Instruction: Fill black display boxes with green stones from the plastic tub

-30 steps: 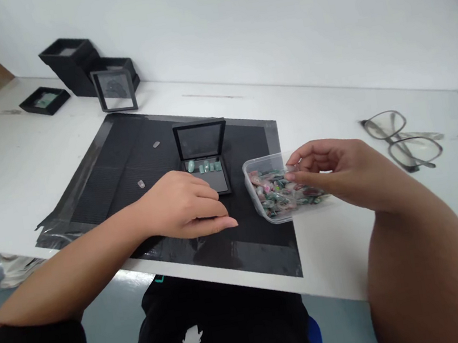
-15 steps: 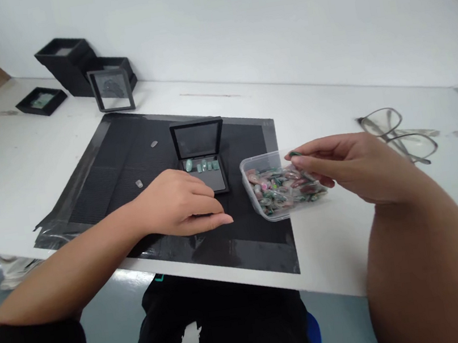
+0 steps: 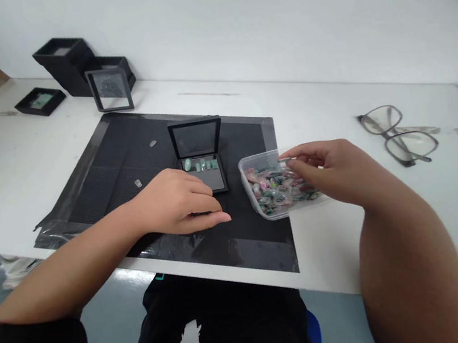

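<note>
My right hand (image 3: 323, 166) reaches over a clear plastic tub (image 3: 261, 213), pinching a small green press-on nail (image 3: 283, 160) between thumb and fingertips. Pink, green and multicoloured press-on nails (image 3: 274, 185) fill the tub. My left hand (image 3: 184, 201) lies palm down on the black mat (image 3: 224, 252), fingers loosely bent and thumb stretched out, with nothing seen in it. Just beyond it a black display case (image 3: 197, 140) stands with its lid raised. Several green nails (image 3: 203, 165) sit in a row inside; my left hand hides part of its base.
Two small clear-looking pieces lie on the mat's left half. Black frames (image 3: 67, 66) are stacked at the back left, with a framed clear window (image 3: 111, 90) leaning there and a flat case (image 3: 40, 101) beside them. Eyeglasses (image 3: 399, 134) lie on the white table to the right.
My right hand has moved slightly left and lower over the tub, and the nail in its fingers has turned. My left hand has stayed in place.
</note>
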Demonstrator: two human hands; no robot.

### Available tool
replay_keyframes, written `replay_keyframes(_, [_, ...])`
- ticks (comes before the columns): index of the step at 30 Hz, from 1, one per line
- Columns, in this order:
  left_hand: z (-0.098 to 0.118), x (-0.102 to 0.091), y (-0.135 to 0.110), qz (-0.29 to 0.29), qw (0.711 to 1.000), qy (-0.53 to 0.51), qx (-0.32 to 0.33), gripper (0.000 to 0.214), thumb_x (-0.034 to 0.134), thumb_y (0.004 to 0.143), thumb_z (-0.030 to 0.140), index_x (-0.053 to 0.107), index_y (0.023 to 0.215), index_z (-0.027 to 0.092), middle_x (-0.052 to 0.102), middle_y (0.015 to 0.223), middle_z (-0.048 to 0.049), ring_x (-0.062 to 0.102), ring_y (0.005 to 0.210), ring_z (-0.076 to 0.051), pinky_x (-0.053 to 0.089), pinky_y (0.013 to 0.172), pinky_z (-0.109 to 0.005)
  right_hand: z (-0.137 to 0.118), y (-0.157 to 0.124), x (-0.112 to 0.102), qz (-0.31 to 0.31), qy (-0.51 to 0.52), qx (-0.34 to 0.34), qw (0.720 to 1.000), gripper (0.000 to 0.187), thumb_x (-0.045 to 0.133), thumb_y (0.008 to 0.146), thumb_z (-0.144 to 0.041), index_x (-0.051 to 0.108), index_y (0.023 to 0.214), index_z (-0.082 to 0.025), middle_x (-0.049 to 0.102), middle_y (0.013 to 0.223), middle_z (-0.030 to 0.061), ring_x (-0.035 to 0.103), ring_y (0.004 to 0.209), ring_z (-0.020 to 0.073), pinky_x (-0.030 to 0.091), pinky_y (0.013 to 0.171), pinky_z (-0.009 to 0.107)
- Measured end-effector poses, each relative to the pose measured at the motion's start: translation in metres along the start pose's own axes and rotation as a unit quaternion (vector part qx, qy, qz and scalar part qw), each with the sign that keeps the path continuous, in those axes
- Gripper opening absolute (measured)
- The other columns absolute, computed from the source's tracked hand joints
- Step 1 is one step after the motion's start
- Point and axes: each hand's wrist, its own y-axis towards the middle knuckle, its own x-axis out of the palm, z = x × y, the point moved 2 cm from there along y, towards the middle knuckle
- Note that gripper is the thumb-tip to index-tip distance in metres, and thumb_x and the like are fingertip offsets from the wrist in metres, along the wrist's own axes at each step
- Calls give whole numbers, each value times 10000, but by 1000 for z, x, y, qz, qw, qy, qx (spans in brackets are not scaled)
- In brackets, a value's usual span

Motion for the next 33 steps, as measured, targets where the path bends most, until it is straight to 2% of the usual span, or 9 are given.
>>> replay_keyframes(4, [1, 1, 0, -8, 1000, -2, 2, 271, 581, 966, 376, 743, 812, 224, 674, 616, 39, 591, 542, -79, 383, 533, -257, -6, -1, 6, -9, -82, 10, 997, 195, 585, 851, -351, 731, 941, -258, 482, 499, -26, 426, 452, 140, 328, 435, 295])
replay_keyframes(8, [1, 2, 0, -10, 1000, 3, -6, 223, 590, 961, 386, 750, 923, 237, 715, 688, 35, 633, 591, -87, 409, 556, -248, -18, -3, 19, -41, -93, -22, 995, 288, 595, 866, -436, 744, 1064, -289, 433, 492, -44, 394, 444, 132, 303, 442, 287])
replay_keyframes(12, [1, 3, -1, -11, 1000, 3, -11, 218, 585, 964, 388, 749, 974, 245, 737, 734, 33, 656, 620, -82, 441, 579, -230, -24, -2, 30, -69, -91, -25, 993, 356, 551, 898, -457, 741, 1159, -308, 368, 455, -54, 341, 405, 123, 260, 431, 282])
replay_keyframes(18, [1, 2, -1, -12, 1000, 0, -11, 221, 592, 959, 396, 751, 955, 243, 735, 724, 30, 657, 617, -85, 439, 576, -230, -20, 2, 31, -80, -96, -20, 992, 215, 571, 874, -397, 717, 946, -257, 410, 500, -52, 365, 451, 120, 283, 460, 283])
replay_keyframes(22, [1, 1, 0, -8, 1000, 0, -6, 215, 592, 961, 377, 749, 931, 233, 718, 694, 33, 638, 593, -82, 412, 563, -234, -18, 2, 26, -77, -95, -6, 992, 170, 595, 870, -398, 675, 871, -248, 425, 506, -51, 382, 470, 127, 287, 470, 292])
replay_keyframes(25, [2, 2, 0, -8, 1000, 0, -6, 217, 593, 960, 379, 750, 923, 234, 712, 684, 34, 635, 591, -76, 400, 556, -236, -18, 1, 20, -60, -49, -14, 997, 200, 621, 865, -442, 669, 845, -250, 466, 530, -41, 406, 484, 124, 311, 475, 287])
replay_keyframes(29, [3, 2, -1, -13, 1000, -1, -2, 223, 582, 966, 381, 751, 917, 244, 712, 684, 38, 633, 593, -75, 387, 542, -249, -20, 0, 10, -17, 65, -34, 997, 265, 694, 826, -491, 696, 883, -233, 608, 646, 4, 527, 567, 139, 422, 509, 285])
replay_keyframes(33, [4, 0, -1, -8, 1000, 1, -1, 222, 580, 968, 374, 749, 909, 243, 708, 682, 43, 628, 591, -77, 385, 543, -262, -20, -2, 5, -31, 166, -14, 986, 339, 766, 767, -515, 705, 911, -214, 694, 730, 46, 654, 689, 189, 523, 537, 293])
